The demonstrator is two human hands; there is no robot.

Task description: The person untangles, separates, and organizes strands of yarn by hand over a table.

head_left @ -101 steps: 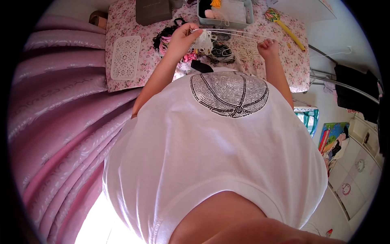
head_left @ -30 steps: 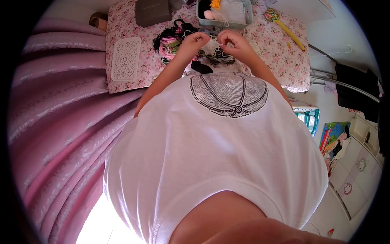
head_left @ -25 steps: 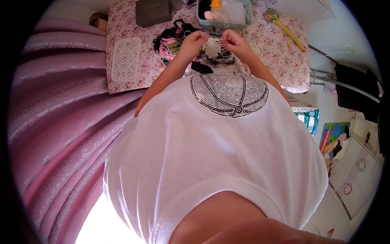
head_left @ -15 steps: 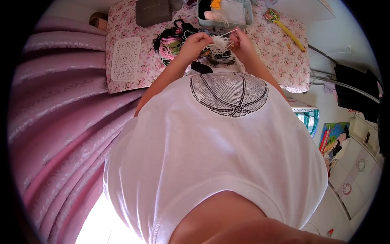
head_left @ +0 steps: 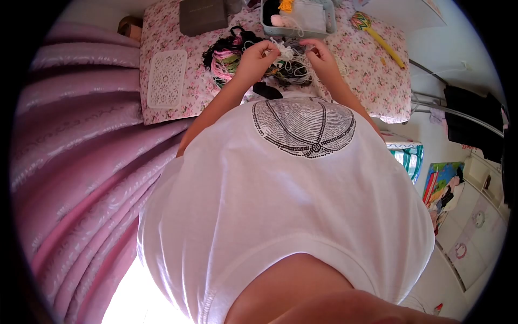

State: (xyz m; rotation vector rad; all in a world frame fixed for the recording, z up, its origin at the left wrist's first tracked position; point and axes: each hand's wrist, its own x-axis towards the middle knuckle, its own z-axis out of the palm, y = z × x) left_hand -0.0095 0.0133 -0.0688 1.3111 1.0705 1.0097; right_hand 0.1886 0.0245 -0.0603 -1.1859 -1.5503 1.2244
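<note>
My left hand (head_left: 257, 59) is closed, its fingertips pinching a loose bundle of white yarn (head_left: 286, 51). To the right of that bundle, my right hand (head_left: 322, 60) has its thumb and fingers curled together; any strand between them is too fine to make out. Both hands are above the far part of the table, over a tangled heap of yarn (head_left: 224, 62) in black, pink, green and other colours. Dark and white strands lie below and between my hands. A small black item (head_left: 267, 90) lies near the table's front edge.
A flowered cloth (head_left: 372, 94) covers the table. On it are a white openwork tray (head_left: 167, 79), a dark grey box (head_left: 202, 16), a light blue basket (head_left: 330, 24) with yarn in it, and a yellow-handled stick (head_left: 386, 46) with a multicoloured ball. Pink curtains (head_left: 81, 135) hang at left.
The white strand that was stretched up between my hands no longer shows taut. The white bundle has shifted left toward my left hand, and my right hand has moved slightly away from it.
</note>
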